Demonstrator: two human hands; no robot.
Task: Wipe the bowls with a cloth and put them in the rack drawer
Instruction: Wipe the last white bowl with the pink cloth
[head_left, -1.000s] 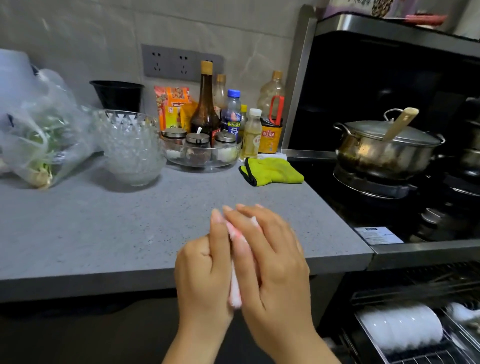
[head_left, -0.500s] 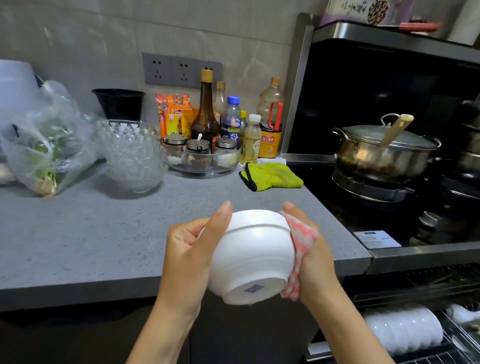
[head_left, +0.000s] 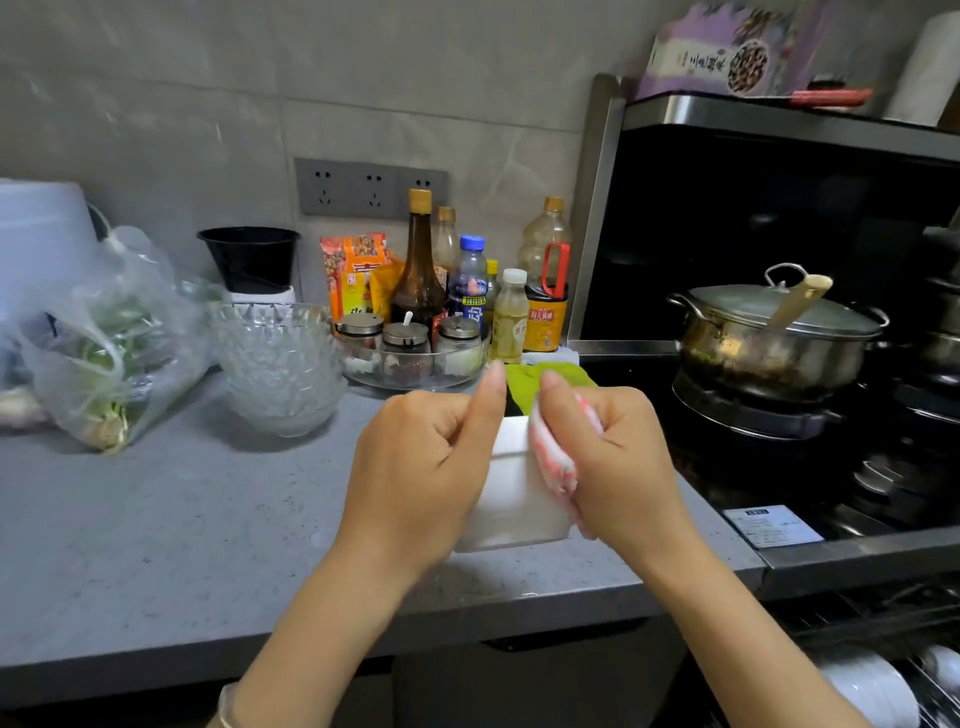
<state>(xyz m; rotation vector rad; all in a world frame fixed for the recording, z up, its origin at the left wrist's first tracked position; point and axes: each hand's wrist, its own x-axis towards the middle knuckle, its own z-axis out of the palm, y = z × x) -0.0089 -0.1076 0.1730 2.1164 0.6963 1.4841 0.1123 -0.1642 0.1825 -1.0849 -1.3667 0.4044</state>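
The white bowl, blurred, is held above the tabletop near its front edge, between both hands. The left hand curls round its left side, while the right hand clamps a pink-and-white cloth against its right side. Other white bowls sit in the rack drawer at lower right.

Soft, even light on my counter; the stove recess sits dark, the white bowl smears with motion, edges bow.
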